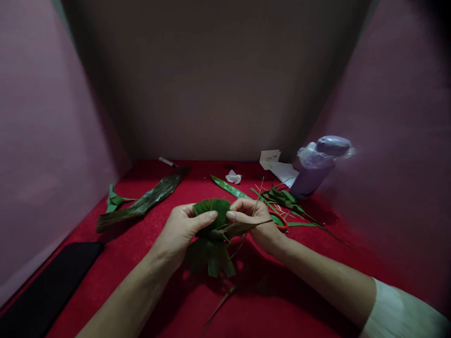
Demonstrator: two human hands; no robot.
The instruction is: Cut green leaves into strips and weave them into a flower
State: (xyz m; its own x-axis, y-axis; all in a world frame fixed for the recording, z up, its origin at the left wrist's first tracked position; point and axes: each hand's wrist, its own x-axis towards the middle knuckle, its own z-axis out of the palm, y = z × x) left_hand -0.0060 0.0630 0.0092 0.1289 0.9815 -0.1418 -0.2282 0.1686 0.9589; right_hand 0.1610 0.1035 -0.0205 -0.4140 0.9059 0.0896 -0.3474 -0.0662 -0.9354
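Note:
Between my two hands is a bundle of folded green leaf strips (220,210), with cut ends fanning up at the top and hanging down below. My left hand (181,227) grips its left side, thumb pressed on the front. On the right edge, my right hand (255,218) pinches the leaf between thumb and fingertips. A dry brownish leaf end (243,228) sticks out to the right across my right hand. Thin fibres trail from the bundle. Orange-red scissor handles (283,224) lie just beyond my right hand, partly hidden by it.
Long dark leaves (148,202) and a folded green leaf piece (113,201) lie left on the red cloth (123,263). Leaf scraps (285,197) and thin sticks lie right. A purple container (312,176), papers (282,170), a crumpled tissue (233,177) and a black object (59,277) surround the workspace.

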